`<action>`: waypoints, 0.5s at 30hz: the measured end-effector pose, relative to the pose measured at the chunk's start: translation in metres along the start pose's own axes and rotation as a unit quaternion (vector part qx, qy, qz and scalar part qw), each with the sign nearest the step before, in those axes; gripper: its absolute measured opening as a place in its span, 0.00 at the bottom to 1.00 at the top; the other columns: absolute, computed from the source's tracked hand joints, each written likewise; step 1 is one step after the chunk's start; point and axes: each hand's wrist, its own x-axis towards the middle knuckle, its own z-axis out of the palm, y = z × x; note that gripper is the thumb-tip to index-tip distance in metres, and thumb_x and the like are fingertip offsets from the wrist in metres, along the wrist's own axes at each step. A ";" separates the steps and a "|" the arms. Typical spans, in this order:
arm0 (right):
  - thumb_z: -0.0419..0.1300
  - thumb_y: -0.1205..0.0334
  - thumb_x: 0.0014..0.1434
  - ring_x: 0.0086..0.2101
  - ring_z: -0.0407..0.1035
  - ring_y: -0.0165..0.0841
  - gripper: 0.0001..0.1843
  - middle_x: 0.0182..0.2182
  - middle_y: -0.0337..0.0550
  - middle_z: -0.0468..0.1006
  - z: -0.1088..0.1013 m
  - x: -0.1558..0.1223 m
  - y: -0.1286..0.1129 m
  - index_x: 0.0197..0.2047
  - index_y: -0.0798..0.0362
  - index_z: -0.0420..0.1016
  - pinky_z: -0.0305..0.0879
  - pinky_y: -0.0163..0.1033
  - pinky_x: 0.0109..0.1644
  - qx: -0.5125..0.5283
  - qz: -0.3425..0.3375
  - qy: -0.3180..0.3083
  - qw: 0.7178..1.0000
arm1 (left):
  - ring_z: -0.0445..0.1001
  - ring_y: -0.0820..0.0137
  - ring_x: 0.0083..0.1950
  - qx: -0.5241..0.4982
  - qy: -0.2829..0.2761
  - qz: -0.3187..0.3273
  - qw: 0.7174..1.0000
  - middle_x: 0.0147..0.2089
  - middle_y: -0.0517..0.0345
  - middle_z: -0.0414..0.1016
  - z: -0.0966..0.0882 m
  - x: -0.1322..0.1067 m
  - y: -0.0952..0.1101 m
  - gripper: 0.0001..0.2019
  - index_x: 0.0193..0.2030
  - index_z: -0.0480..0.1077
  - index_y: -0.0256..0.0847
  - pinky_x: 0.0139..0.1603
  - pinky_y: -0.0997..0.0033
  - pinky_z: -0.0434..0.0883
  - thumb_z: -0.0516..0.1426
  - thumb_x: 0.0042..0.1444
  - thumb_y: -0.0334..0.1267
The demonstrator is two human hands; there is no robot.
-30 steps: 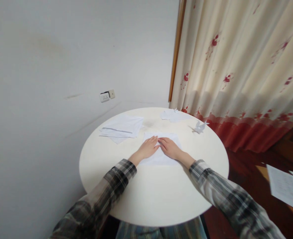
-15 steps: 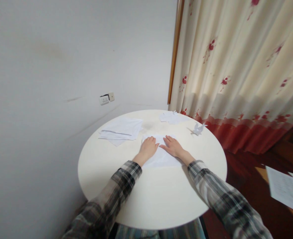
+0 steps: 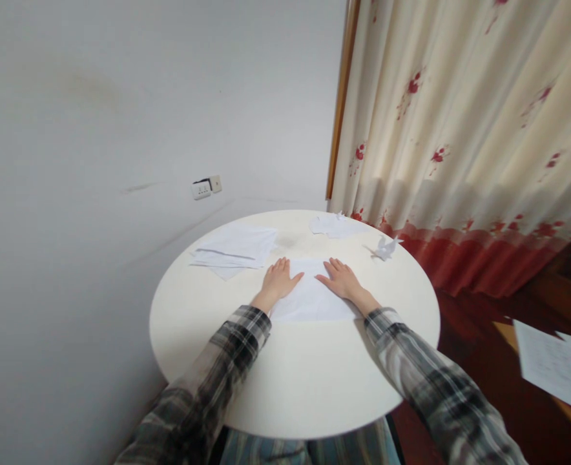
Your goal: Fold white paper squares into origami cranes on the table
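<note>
Round table: a white, smooth top [image 3: 305,381] stands close to a pale, scuffed wall [image 3: 121,116] that carries a socket plate [image 3: 201,190].
Curtain: cream cloth [image 3: 460,123] with red floral sprays and a red lower band hangs beyond the table on the right, above a dark red floor [image 3: 460,336].
Paper stack: several white sheets [image 3: 247,243] overlap unevenly at the table's far left.
Far papers: white pieces [image 3: 331,225] lie near the back edge.
Folded figure: a small, pointed white paper form [image 3: 386,248] rests at the far right.
Printed pages: sheets with faint markings [image 3: 551,361] lie beyond the table, lower right.
Working sheet: plain white paper [image 3: 314,305] lies flat at the table's middle, its near edge roughly straight; fine creases cannot be made out.
Left hand: palm down [image 3: 278,279], thumb spread wide from the fingers, resting on the sheet's left side, grasping nothing.
Right hand: likewise flat and wide [image 3: 342,281], on the sheet's right side, well apart from the left.
Sleeves: black, grey and white plaid [image 3: 241,336].
</note>
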 end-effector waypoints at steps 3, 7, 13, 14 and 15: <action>0.37 0.35 0.56 0.62 0.41 0.43 0.42 0.63 0.54 0.47 -0.002 -0.001 0.005 0.63 0.57 0.50 0.38 0.49 0.62 0.002 0.033 -0.005 0.999 | 0.44 0.58 0.67 -0.001 -0.002 -0.024 1.000 0.66 0.40 0.46 -0.002 -0.001 -0.003 0.36 0.63 0.50 0.27 0.64 0.57 0.45 0.41 0.56 0.56; 0.36 0.34 0.56 0.62 0.39 0.43 0.43 0.64 0.54 0.45 -0.003 -0.001 0.009 0.63 0.57 0.49 0.35 0.50 0.62 0.006 0.057 -0.007 0.998 | 0.44 0.55 0.67 -0.017 0.018 -0.037 0.999 0.66 0.36 0.46 0.001 0.001 -0.006 0.38 0.62 0.50 0.24 0.64 0.57 0.45 0.42 0.55 0.57; 0.36 0.34 0.56 0.63 0.36 0.42 0.43 0.64 0.54 0.43 -0.003 0.000 0.009 0.64 0.58 0.46 0.34 0.52 0.62 0.012 0.077 -0.021 0.997 | 0.49 0.51 0.65 -0.083 0.083 -0.042 0.992 0.63 0.30 0.51 0.009 0.005 -0.012 0.35 0.61 0.51 0.23 0.62 0.56 0.48 0.47 0.55 0.52; 0.36 0.34 0.56 0.63 0.36 0.42 0.43 0.64 0.54 0.43 -0.002 0.000 0.010 0.64 0.58 0.46 0.34 0.53 0.62 0.012 0.077 -0.021 0.997 | 0.51 0.52 0.65 -0.102 0.090 -0.035 0.990 0.62 0.31 0.53 0.010 0.006 -0.013 0.34 0.61 0.51 0.24 0.61 0.56 0.49 0.48 0.55 0.51; 0.36 0.35 0.56 0.63 0.36 0.42 0.43 0.64 0.54 0.43 -0.002 0.001 0.010 0.64 0.58 0.46 0.34 0.53 0.62 0.012 0.076 -0.022 0.997 | 0.53 0.52 0.64 -0.123 0.096 -0.029 0.987 0.62 0.32 0.55 0.010 0.007 -0.015 0.33 0.61 0.51 0.26 0.61 0.56 0.50 0.49 0.55 0.49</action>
